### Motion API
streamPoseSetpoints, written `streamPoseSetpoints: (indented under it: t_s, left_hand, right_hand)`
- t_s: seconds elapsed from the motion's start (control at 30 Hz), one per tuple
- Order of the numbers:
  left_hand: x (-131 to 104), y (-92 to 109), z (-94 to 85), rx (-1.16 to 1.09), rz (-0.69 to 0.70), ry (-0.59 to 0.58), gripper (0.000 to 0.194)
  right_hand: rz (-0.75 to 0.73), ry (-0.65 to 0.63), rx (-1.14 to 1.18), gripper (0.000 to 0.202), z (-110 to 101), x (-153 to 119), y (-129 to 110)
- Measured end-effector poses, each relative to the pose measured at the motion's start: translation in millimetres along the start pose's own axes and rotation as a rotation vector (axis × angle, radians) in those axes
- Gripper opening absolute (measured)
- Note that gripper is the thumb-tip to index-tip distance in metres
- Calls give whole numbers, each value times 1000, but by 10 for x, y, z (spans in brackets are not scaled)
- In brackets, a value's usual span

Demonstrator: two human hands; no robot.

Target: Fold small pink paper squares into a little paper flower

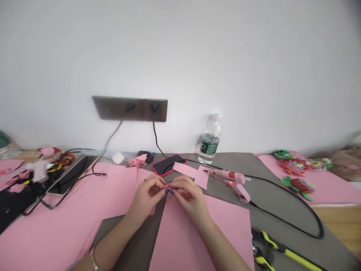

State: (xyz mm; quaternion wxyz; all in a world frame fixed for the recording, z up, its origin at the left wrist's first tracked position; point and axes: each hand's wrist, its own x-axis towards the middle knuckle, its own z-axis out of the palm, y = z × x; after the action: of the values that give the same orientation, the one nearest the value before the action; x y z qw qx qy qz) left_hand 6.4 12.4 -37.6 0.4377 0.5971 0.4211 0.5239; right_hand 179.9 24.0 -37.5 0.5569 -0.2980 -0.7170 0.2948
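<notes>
A small folded piece of pink paper is pinched between the fingertips of my left hand and my right hand. Both hands are closed and meet above the table, and the fingers hide most of the piece. Beneath my right forearm lies a large pink sheet. Just beyond the fingers are small pink paper strips and a phone in a red-pink case. To the right of my right hand a pink glue gun rests on its side, with a small red light showing.
A water bottle stands against the wall. The glue gun's black cord loops to the right. Yellow-black pliers lie at the front right. Paper flowers sit on pink paper at the far right. Pink sheets and another phone cover the left.
</notes>
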Motion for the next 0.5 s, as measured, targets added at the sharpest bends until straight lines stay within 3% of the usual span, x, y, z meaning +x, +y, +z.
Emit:
streamPoseSetpoints:
  t_s: [0.2, 0.5]
  left_hand:
    - [5, -3, 10, -68, -128, -9, 18]
    - [0, 48, 21, -74, -111, -5, 12]
  right_hand:
    - [-19, -11, -23, 22, -12, -5, 9]
    - [15, -12, -13, 14, -9, 8, -13]
